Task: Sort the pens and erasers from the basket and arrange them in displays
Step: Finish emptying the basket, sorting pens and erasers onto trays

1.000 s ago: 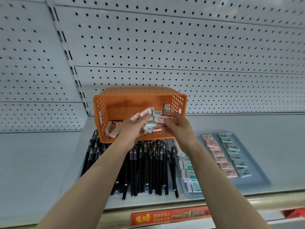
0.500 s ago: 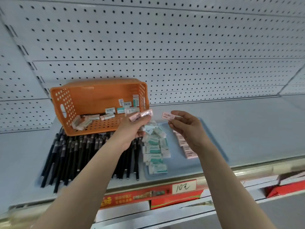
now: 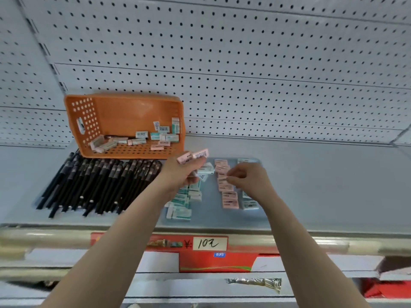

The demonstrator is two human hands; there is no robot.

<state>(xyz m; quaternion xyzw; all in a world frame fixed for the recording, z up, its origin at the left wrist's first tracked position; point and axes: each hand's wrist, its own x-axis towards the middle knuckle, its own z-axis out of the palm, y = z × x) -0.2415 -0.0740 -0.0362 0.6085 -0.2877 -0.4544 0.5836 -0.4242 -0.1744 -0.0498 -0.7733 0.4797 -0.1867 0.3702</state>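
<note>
An orange basket [image 3: 89, 121] lies tilted against the pegboard, with several pink and green erasers [image 3: 155, 136] inside. Below it, many black pens [image 3: 95, 183] lie in a row on the shelf. My left hand [image 3: 178, 174] is shut on a bunch of erasers; two pink ones [image 3: 193, 155] stick out on top. My right hand [image 3: 249, 178] pinches a pink eraser [image 3: 223, 178] over a column of pink erasers [image 3: 229, 196] on the blue tray [image 3: 211, 214]. A column of green erasers [image 3: 182, 203] lies left of the pink one.
A white pegboard wall [image 3: 244, 63] backs the grey shelf [image 3: 333, 185]. More green erasers [image 3: 250, 204] lie right of the pink column. A red price strip marked "10" [image 3: 209, 243] runs along the shelf's front edge. Red boxes sit on a lower shelf.
Both hands came out of the basket and moved right and down over the tray. My right hand lowered its pink eraser onto the pink column. The view shifted right.
</note>
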